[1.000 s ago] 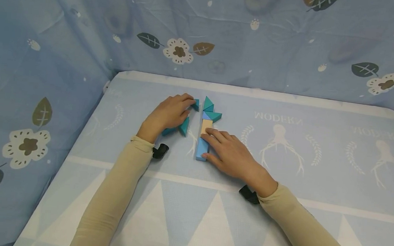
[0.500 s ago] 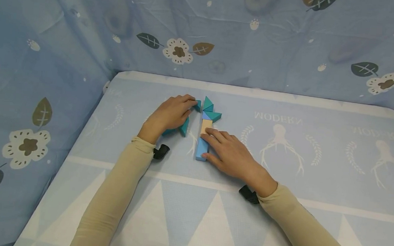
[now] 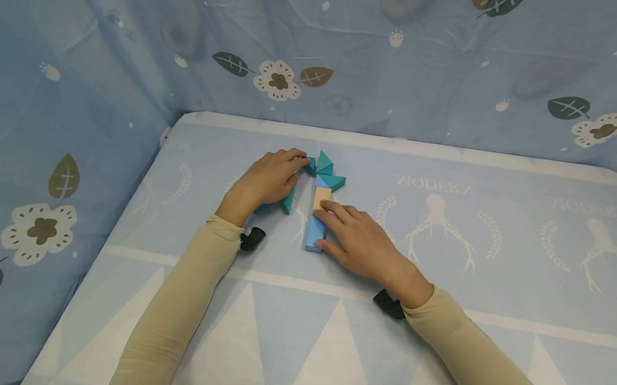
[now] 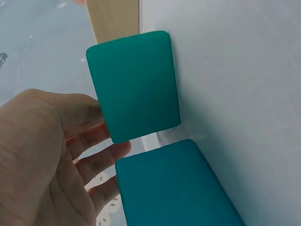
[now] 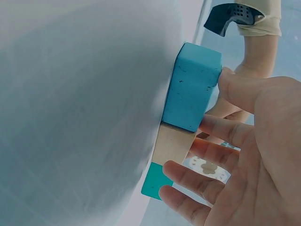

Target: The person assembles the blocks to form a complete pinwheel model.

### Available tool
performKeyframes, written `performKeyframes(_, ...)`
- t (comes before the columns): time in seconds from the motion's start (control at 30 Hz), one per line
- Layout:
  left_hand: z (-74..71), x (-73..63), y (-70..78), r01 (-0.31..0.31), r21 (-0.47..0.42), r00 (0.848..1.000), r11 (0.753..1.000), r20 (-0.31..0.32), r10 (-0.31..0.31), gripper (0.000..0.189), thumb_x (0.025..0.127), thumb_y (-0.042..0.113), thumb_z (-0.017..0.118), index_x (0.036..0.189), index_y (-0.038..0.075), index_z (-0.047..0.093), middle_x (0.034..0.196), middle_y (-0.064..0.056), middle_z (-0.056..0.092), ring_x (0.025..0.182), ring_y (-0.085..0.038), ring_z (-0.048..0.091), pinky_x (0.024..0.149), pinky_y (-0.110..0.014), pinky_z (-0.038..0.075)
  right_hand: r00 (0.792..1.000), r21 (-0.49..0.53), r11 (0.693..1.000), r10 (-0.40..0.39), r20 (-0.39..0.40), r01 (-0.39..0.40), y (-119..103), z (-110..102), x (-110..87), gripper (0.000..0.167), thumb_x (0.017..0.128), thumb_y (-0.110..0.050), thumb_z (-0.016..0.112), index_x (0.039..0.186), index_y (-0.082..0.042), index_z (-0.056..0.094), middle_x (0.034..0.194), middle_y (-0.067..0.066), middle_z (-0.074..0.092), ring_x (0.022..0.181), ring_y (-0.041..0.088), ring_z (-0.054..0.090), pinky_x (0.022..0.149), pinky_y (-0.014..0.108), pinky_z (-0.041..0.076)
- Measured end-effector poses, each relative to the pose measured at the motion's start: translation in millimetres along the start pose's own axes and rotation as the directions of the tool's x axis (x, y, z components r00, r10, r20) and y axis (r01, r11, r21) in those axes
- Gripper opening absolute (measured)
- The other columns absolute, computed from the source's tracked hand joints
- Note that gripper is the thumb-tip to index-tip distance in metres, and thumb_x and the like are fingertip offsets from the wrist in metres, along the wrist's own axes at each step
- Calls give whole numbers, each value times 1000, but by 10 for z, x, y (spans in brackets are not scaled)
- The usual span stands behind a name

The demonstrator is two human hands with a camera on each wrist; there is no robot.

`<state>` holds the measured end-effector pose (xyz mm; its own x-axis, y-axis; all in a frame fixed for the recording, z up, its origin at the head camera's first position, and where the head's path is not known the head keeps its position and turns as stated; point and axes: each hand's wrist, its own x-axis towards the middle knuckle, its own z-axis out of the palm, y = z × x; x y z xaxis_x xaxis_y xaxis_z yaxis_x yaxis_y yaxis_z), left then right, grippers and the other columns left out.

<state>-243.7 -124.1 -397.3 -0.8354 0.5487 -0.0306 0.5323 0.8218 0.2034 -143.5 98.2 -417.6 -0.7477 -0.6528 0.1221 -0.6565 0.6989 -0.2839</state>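
A row of blocks lies flat on the table: a long blue block (image 3: 315,235), a plain wood block (image 3: 322,197), a small blue triangle (image 3: 321,181) and several teal triangles (image 3: 325,165) at the far end. My left hand (image 3: 269,183) pinches a teal triangular block (image 3: 311,165) close against the row's left side; its fingers partly cover it. More teal blocks (image 3: 288,202) lie under and beside that hand. My right hand (image 3: 359,242) rests on the row, its fingers at the wood and blue blocks and its thumb against the blue block (image 5: 195,84).
A patterned cloth (image 3: 437,360) covers the table. Blue printed fabric (image 3: 438,64) rises behind and at the left. Black wrist-camera mounts (image 3: 253,239) sit beneath both wrists.
My left hand has moved slightly right with the teal triangular block, narrowing its gap to the row. My right hand has stayed in place on the blocks.
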Motion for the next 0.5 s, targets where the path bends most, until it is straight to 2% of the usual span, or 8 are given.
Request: performKeyframes(0.5,-4,9,26,-3,3,1000,1000,13,3,44,101,18,53,144,8,49,150,-9,45,135,-30,45,111,-48,38,1000,11,1000,0,6,-1,0,-5,3,54,97,-40,59,143,-13,49,149,8,45,132,29,48,104,49,45)
